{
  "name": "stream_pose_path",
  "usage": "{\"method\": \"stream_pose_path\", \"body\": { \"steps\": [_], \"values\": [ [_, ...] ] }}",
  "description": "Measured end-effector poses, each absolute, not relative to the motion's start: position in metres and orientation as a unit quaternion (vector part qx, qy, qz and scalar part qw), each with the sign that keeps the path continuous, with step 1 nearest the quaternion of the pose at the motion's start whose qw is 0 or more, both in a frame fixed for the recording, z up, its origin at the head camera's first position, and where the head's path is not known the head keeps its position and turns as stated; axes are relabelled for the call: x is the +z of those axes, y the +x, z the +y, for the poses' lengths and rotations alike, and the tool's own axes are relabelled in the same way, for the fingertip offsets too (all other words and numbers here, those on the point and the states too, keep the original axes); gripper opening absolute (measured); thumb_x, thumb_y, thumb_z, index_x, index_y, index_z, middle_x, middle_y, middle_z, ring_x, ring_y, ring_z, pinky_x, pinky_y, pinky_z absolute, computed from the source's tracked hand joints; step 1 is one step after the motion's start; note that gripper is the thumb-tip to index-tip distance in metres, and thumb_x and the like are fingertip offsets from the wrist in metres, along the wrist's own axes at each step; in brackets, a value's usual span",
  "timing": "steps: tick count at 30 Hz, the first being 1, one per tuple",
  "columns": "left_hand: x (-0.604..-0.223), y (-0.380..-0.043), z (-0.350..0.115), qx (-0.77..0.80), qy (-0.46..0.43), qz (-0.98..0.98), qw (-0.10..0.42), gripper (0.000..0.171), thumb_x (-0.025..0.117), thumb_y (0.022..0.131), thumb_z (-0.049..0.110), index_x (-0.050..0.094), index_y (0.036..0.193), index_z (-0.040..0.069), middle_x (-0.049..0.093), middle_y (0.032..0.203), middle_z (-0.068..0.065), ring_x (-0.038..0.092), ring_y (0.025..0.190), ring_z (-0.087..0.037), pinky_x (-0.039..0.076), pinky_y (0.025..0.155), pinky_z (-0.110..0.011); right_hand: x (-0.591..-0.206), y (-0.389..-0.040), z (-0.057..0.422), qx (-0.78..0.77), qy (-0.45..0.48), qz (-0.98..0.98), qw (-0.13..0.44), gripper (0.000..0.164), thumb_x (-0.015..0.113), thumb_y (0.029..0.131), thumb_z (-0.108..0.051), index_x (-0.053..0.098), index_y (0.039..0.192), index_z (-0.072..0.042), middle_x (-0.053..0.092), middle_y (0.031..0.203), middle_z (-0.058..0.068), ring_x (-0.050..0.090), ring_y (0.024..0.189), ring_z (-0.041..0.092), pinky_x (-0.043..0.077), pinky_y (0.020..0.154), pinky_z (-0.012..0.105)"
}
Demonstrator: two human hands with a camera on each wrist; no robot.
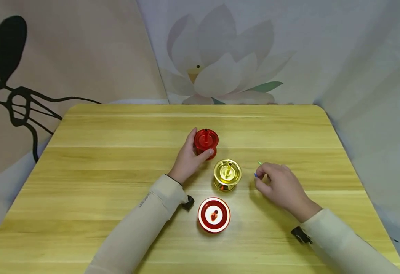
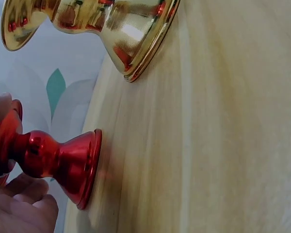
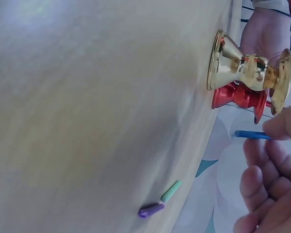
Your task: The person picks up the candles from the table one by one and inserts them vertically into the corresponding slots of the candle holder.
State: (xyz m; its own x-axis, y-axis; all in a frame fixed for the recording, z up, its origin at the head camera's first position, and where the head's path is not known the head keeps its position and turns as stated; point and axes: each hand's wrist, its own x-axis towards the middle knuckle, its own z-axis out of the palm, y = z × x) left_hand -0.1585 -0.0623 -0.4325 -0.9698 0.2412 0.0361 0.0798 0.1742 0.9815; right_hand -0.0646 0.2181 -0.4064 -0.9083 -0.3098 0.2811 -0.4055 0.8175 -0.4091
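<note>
My left hand (image 1: pixel 188 158) grips the rim of a red metallic candle holder (image 1: pixel 206 140), thumb in front and fingers behind. In the left wrist view its flared base (image 2: pixel 82 167) meets or nearly meets the tabletop. A gold candle holder (image 1: pixel 227 173) stands upright between my hands, with a second red candle holder (image 1: pixel 214 215) nearer to me. Right of the gold one, my right hand (image 1: pixel 282 186) pinches a small blue stick (image 3: pixel 252 134) between thumb and index finger, above the table. A small green tapered piece (image 3: pixel 171 191) and a purple one (image 3: pixel 151 210) lie beneath that hand.
The wooden table (image 1: pixel 83 190) has rounded far corners. Behind it hangs a pale cloth (image 1: pixel 357 57) printed with a lotus flower. Black wrist straps or mounts (image 1: pixel 301 235) sit at both sleeves.
</note>
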Motion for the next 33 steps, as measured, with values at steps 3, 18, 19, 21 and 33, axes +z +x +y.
{"method": "stream_pose_path", "body": {
  "steps": [3, 18, 19, 21, 33],
  "values": [
    [-0.432, -0.159, -0.063, 0.629, 0.106, 0.768, 0.055, 0.092, 0.075, 0.092, 0.017, 0.014, 0.16, 0.003, 0.044, 0.152, -0.017, 0.047, 0.138, -0.026, 0.038, 0.114, -0.037, -0.403, -0.066, 0.215, 0.25, 0.184, -0.945, 0.106, 0.013, 0.072, 0.083, -0.011, 0.063, 0.08, -0.02, 0.057, 0.071, -0.013, 0.044, 0.059, 0.005, 0.04, 0.068, 0.034],
    [-0.428, -0.156, -0.059, 0.634, 0.099, 0.765, 0.055, 0.087, 0.073, 0.093, 0.011, 0.017, 0.159, 0.002, 0.043, 0.153, -0.017, 0.048, 0.137, -0.029, 0.04, 0.112, -0.036, -0.391, -0.079, 0.201, 0.323, 0.171, -0.925, 0.106, 0.007, 0.07, 0.09, -0.011, 0.064, 0.09, -0.015, 0.064, 0.079, -0.007, 0.055, 0.071, 0.014, 0.041, 0.06, 0.031],
    [-0.428, -0.156, -0.059, 0.635, 0.1, 0.764, 0.055, 0.086, 0.073, 0.093, 0.011, 0.017, 0.159, 0.002, 0.043, 0.153, -0.017, 0.048, 0.137, -0.029, 0.04, 0.113, -0.036, -0.391, -0.081, 0.2, 0.326, 0.171, -0.924, 0.108, 0.007, 0.07, 0.09, -0.011, 0.064, 0.09, -0.015, 0.064, 0.08, -0.007, 0.055, 0.072, 0.014, 0.041, 0.06, 0.031],
    [-0.429, -0.156, -0.058, 0.636, 0.103, 0.763, 0.054, 0.086, 0.073, 0.093, 0.011, 0.017, 0.158, 0.0, 0.044, 0.152, -0.018, 0.048, 0.137, -0.029, 0.04, 0.113, -0.037, -0.389, -0.084, 0.197, 0.332, 0.172, -0.921, 0.112, 0.007, 0.07, 0.089, -0.01, 0.064, 0.09, -0.014, 0.065, 0.081, -0.006, 0.056, 0.073, 0.014, 0.041, 0.059, 0.03],
    [-0.427, -0.156, -0.06, 0.634, 0.112, 0.763, 0.056, 0.084, 0.072, 0.093, 0.008, 0.018, 0.158, 0.0, 0.045, 0.151, -0.02, 0.047, 0.137, -0.03, 0.039, 0.113, -0.036, -0.376, -0.105, 0.175, 0.367, 0.162, -0.91, 0.105, 0.004, 0.068, 0.092, -0.012, 0.064, 0.093, -0.011, 0.068, 0.086, -0.001, 0.058, 0.078, 0.017, 0.04, 0.066, 0.035]
  ]
}}
